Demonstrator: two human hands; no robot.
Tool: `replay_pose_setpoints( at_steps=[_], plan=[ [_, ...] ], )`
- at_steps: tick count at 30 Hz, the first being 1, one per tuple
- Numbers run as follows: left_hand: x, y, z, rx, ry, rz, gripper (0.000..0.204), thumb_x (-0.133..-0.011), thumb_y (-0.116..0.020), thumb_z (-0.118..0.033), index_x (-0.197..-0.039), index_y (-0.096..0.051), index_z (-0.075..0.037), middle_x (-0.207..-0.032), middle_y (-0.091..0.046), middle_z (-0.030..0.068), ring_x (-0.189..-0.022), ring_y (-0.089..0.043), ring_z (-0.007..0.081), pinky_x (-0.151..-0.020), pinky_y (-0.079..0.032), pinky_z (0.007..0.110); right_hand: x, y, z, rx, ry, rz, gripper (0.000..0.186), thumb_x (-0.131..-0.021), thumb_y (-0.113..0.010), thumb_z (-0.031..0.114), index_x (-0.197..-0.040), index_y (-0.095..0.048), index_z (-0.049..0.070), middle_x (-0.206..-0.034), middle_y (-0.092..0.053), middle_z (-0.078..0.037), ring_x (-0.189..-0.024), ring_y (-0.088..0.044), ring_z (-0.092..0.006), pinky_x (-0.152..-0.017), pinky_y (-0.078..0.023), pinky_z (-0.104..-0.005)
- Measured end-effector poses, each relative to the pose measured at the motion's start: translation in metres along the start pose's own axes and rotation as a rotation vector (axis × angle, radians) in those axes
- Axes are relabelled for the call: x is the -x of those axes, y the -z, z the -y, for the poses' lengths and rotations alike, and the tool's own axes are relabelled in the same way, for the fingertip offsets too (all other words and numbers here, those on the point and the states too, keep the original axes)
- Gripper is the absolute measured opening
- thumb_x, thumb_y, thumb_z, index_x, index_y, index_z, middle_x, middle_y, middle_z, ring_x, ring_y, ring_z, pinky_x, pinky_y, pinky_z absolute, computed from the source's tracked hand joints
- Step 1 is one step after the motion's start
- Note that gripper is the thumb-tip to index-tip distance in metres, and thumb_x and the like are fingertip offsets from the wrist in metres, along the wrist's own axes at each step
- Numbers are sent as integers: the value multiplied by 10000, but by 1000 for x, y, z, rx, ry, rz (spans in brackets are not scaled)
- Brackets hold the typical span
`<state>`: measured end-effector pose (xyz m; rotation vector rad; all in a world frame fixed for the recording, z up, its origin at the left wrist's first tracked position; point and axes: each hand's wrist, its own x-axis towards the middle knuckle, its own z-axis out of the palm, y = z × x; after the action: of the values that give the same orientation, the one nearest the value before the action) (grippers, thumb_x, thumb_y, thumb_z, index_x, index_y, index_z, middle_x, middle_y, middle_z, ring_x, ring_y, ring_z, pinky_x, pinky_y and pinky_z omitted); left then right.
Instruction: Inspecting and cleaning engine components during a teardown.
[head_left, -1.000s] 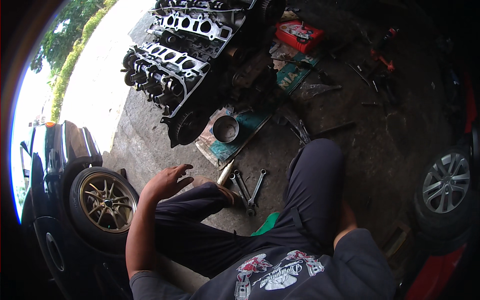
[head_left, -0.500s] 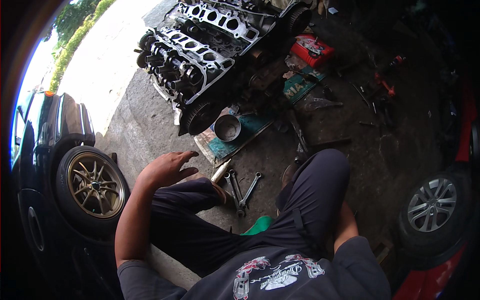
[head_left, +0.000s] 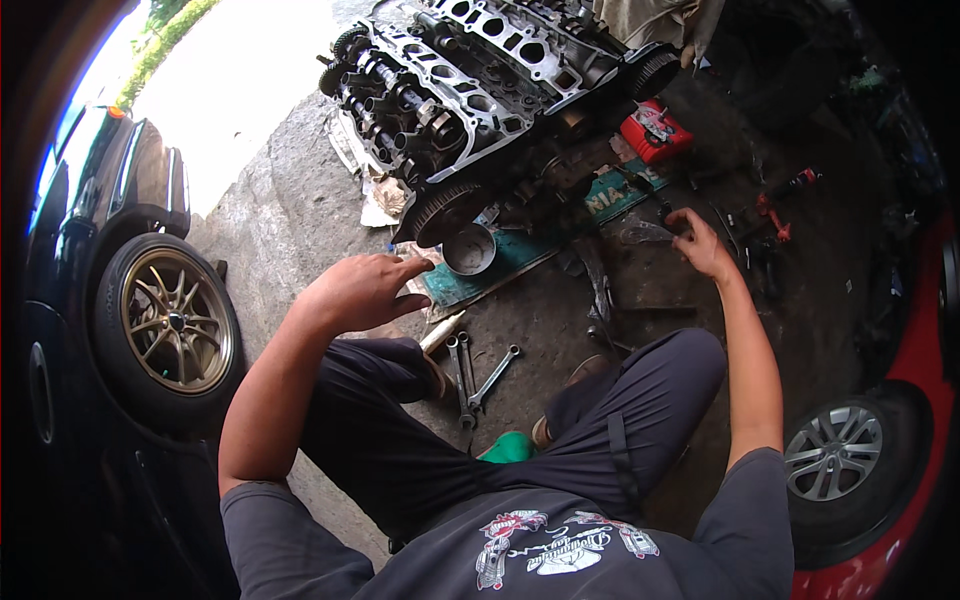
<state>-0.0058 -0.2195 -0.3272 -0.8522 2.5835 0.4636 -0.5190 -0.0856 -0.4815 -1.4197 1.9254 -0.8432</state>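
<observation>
Bare silver aluminium tops the large V-shaped engine (head_left: pixel 490 95) on the far side of my view, its two cylinder-head banks running from far left to near right, with a dark, round, toothed pulley (head_left: pixel 445 212) at the near end of the left bank. From my distant seat at the feed, the relation I weigh is between that near corner and the person's left hand (head_left: pixel 375 290): the pulley lies far and a little right of its fingertips, and a round, shallow grey metal bowl (head_left: pixel 470 253) lies to their right, close by the pulley. The bowl, resting on a flat teal sheet (head_left: pixel 515 255), gives me no long axis to follow; of the two hands, the left is nearer to it. I see that hand half spread, thumb apart from gently bent fingers, with nothing visible between them. The person's right hand (head_left: pixel 702 245) is out to the right, fingers curled; I cannot tell whether it pinches anything. Just left of its fingertips lies an elongated clear plastic piece (head_left: pixel 645 232), its long axis roughly left to right, and I cannot make out whether they touch. Farther off lies a red plastic jug (head_left: pixel 655 135). On the near side, three steel spanners (head_left: pixel 493 377) lie between the person's legs, untouched, the right-hand one slanting toward far right.
</observation>
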Motion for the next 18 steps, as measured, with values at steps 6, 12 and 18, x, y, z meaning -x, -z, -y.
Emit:
replay_pose_setpoints(
  at_steps=[6, 12, 18],
  plan=[
    [1, 2, 6, -155, 242, -191, 454, -964, -543, -495, -1146, -639, -90, -880, -704, 171, -841, -687, 345, -714, -526, 459, -55, -28, 71, 216, 75, 199, 275, -901, -636, 164, -1132, -625, 16, -874, -698, -96, -699, -664, -153, -623, -532, -317],
    [-12, 2, 29, -94, 330, -476, 566, -901, -605, -583, -1169, -592, -85, -918, -703, 185, -884, -689, 351, -744, -529, 453, -64, -97, 99, -138, -51, -233, 493, -925, -642, 334, -1310, -529, 49, -1018, -699, -119, -720, -695, -196, -658, -548, -335],
    [-34, -2, 32, -27, 200, -550, 518, -882, -656, -532, -1123, -603, -77, -966, -700, 176, -921, -681, 353, -767, -529, 451, -91, -110, 101, -722, -311, -136, 311, -1014, -498, 264, -1269, -495, 84, -1046, -674, -116, -805, -708, -244, -615, -579, -359]
  ],
)
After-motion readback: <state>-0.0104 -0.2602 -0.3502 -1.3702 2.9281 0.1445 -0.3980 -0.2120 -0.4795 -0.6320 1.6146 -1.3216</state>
